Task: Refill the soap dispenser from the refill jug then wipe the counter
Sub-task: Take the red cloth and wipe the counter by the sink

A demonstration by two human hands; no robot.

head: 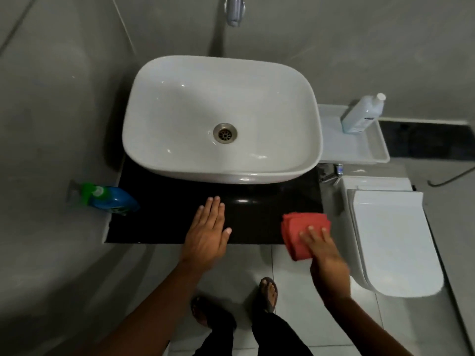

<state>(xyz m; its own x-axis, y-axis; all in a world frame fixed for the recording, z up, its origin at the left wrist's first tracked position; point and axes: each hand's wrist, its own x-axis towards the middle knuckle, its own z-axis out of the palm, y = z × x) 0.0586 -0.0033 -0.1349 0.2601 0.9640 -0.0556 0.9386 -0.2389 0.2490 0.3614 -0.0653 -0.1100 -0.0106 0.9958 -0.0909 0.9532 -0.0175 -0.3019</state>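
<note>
A folded red cloth [298, 227] lies on the front right corner of the black counter [167, 222], partly over the edge. My right hand [323, 253] presses down on it with the fingers spread over its near half. My left hand [208, 232] rests flat and empty on the counter's front middle, fingers together. A blue soap dispenser with a green pump [110, 199] stands at the counter's left end against the wall. A pale blue refill jug with a white cap [362, 114] stands on a white tray [359, 150] to the right of the sink.
A white basin [180, 98] covers most of the counter's back, with a chrome tap [234, 9] on the wall above. A white toilet [390, 240] stands close on the right. Grey walls hem in the left side. My feet are on the pale tiled floor below.
</note>
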